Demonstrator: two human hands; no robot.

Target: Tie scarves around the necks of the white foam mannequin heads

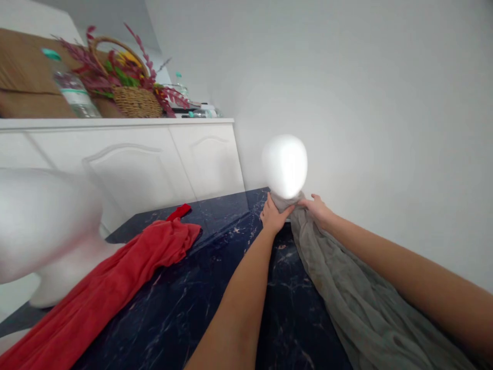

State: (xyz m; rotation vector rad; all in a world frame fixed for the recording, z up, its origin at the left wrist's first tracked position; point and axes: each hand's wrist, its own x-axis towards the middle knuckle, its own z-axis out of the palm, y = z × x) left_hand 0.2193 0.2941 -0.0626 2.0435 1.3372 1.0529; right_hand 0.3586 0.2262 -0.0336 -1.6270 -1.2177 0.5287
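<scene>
A dark marbled table (219, 277) is stretching beneath a grey scarf (342, 288), which is circling the neck of a white mannequin head (287, 164) and trailing nearward from the grip. The right hand (316, 207) is pinching the scarf beside the neck; the left hand (274, 217) is cupping the neck's opposite side, its hold on the cloth remaining unclear.

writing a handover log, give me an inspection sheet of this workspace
Surface: glossy dark-blue table with pale veins.
Job's things: smooth white egg-shaped mannequin head; long grey crinkled cloth across its neck, trailing toward the camera.
Clutter: long red cloth and second smooth white mannequin head, at the left.
Hands: left hand curled against the neck; right hand at the grey cloth; grip tightness unclear.
Cables: nothing seen.
Surroundings: white panelled cabinet bearing brown wicker flower basket, clear plastic bottles with green caps, brown cardboard; plain pale wall.
</scene>
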